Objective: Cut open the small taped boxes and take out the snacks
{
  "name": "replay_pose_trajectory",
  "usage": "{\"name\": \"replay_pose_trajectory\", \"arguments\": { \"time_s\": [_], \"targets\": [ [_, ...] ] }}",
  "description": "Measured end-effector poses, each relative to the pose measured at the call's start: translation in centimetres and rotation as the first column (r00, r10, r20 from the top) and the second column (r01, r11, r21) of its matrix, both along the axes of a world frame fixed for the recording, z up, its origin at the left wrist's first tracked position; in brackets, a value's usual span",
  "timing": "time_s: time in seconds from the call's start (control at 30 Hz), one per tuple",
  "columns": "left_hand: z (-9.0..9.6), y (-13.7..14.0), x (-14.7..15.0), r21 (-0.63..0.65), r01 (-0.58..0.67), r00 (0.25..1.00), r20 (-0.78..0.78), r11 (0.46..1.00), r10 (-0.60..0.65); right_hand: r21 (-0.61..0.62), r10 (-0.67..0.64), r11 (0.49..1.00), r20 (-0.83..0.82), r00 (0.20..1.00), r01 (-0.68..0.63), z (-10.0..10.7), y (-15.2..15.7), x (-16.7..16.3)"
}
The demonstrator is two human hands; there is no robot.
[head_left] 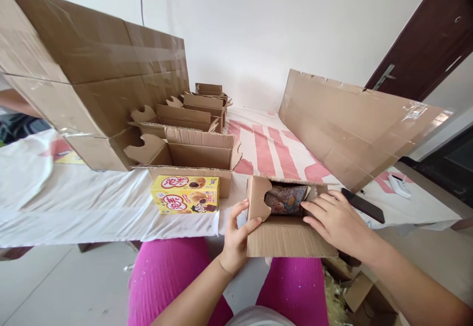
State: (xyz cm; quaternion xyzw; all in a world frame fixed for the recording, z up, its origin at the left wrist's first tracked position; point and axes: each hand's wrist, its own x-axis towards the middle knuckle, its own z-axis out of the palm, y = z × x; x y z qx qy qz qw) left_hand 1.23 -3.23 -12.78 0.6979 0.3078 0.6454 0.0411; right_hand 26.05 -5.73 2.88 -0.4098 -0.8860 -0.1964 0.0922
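Observation:
A small cardboard box (291,240) sits at the table's front edge, above my lap. Its near flap hangs outward, and a left flap with a rounded notch is folded partly over the opening. Inside lies a printed packet (286,200) with a colourful cartoon picture. My left hand (236,232) grips the box's left side, thumb on the notched flap. My right hand (330,217) rests at the box's right end, fingers extended over the opening beside the packet. Left of the box, a yellow snack carton (185,195) with red lettering stands on the cloth.
Several open cardboard boxes (199,156) stand in a row behind the yellow carton. A tall cardboard wall (111,89) rises at left, another panel (354,124) at right. A black phone (364,206) and white device (399,185) lie right. Torn cardboard (369,296) is on the floor.

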Motion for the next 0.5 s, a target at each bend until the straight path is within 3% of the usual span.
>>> {"name": "replay_pose_trajectory", "arguments": {
  "time_s": [0.1, 0.27, 0.5],
  "targets": [
    [0.0, 0.0, 0.0, 0.008, -0.02, 0.999, -0.031, 1.0, 0.02, 0.063, -0.103, 0.993, -0.027, 0.994, 0.104, 0.6, -0.6, 0.7],
    [-0.2, -0.1, 0.1, 0.004, -0.017, 1.0, -0.02, 1.0, 0.017, 0.168, -0.315, 0.932, -0.064, 0.947, 0.321, 0.0, -0.1, 2.1],
    [-0.4, -0.1, 0.2, -0.015, 0.014, 1.0, 0.006, 1.0, -0.014, -0.028, -0.366, 0.931, -0.044, 0.93, 0.365, -1.5, 1.5, 3.4]
  ]
}}
